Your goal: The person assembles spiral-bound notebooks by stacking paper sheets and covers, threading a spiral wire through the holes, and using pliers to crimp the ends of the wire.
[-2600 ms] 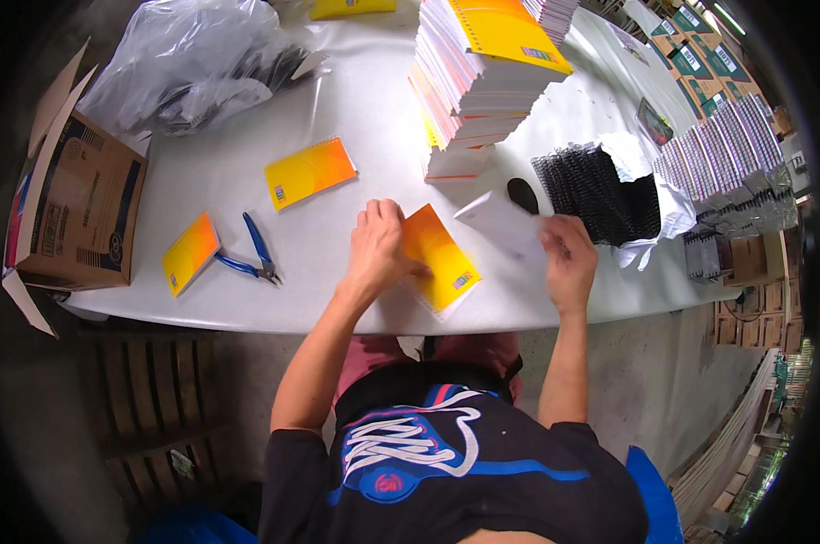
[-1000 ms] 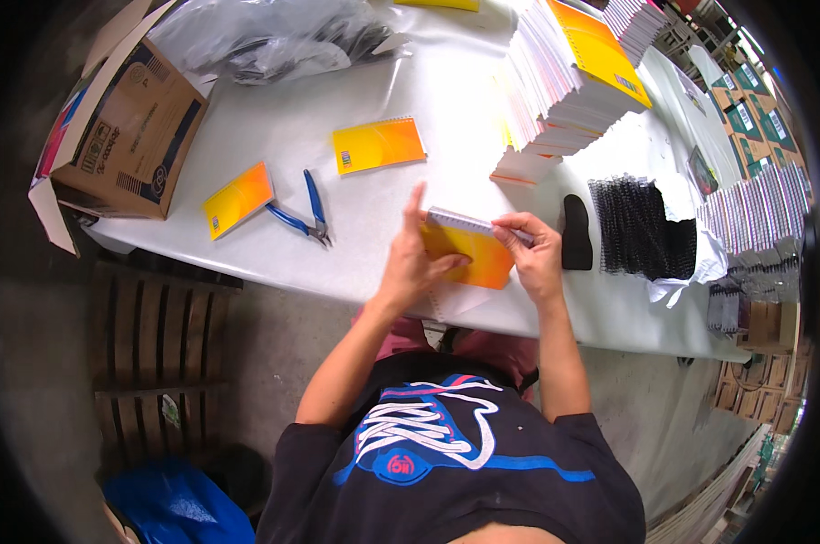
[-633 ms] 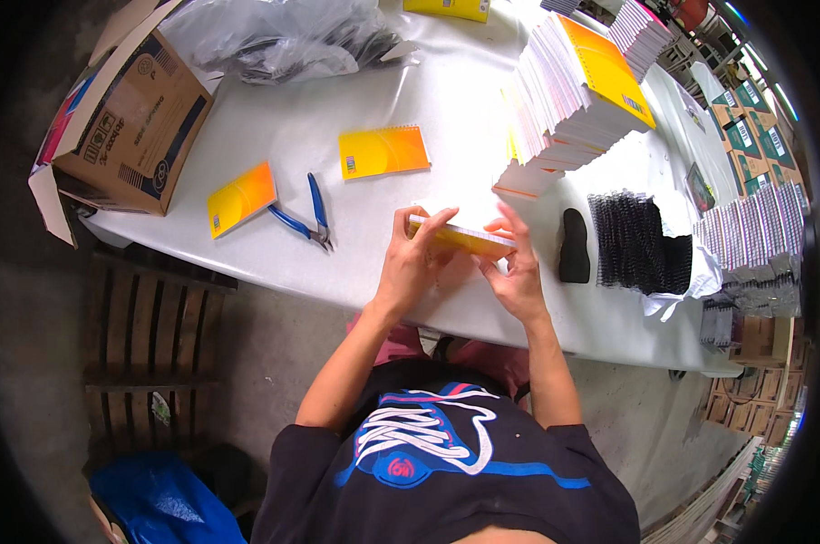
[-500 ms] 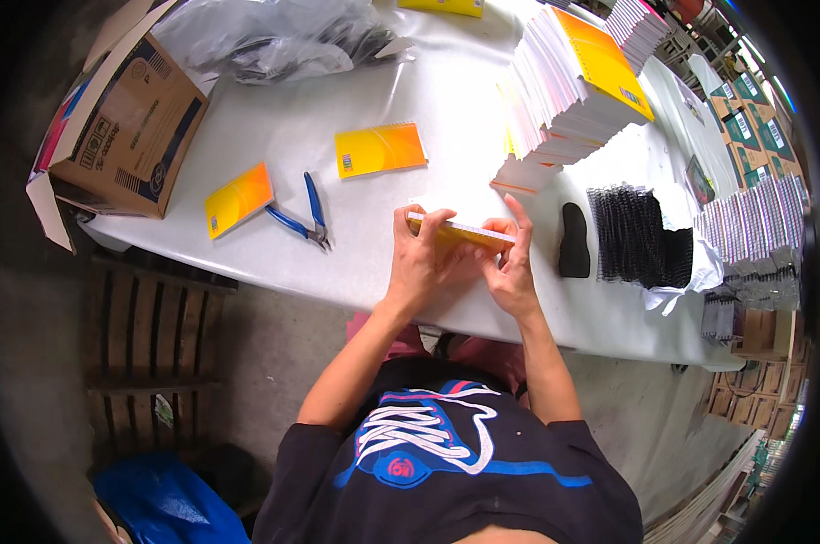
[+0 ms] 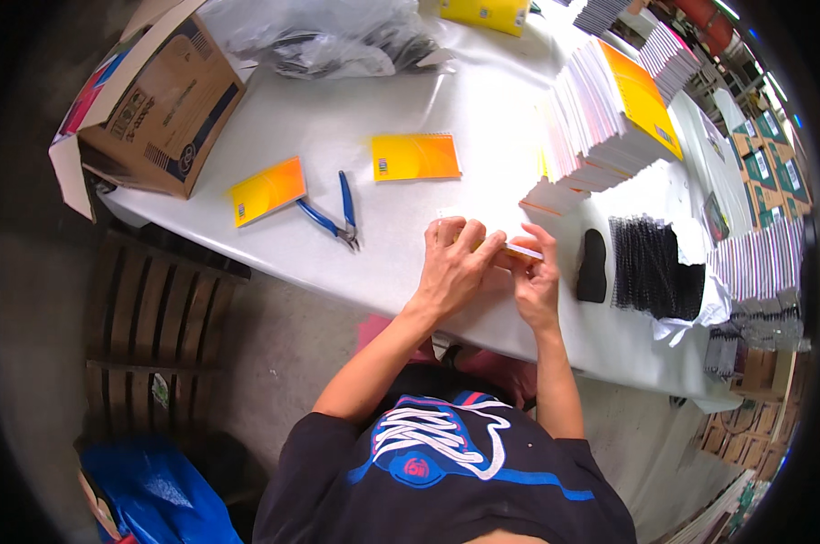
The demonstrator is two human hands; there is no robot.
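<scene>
To the right of the blue-handled flush cutters (image 5: pixel 347 204), the left hand (image 5: pixel 453 269) is gripping a small yellow-orange notepad (image 5: pixel 525 252) and the right hand (image 5: pixel 538 283) is pinching its end; even pressure is probably keeping its pages aligned

Workshop, notebook stack (image 5: pixel 598 122) (tall), cartons (image 5: pixel 767 172), pallet (image 5: pixel 147 313)

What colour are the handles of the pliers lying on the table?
The pliers' handles are blue, best seen in the head view.

Carton (image 5: pixel 179 122) — dark lettering (image 5: pixel 183 102), symbols (image 5: pixel 129 113) | yellow notebook (image 5: pixel 419 157) — small cover label (image 5: pixel 383 167) | shirt (image 5: pixel 464 453) — round red emblem (image 5: pixel 416 468)
</scene>
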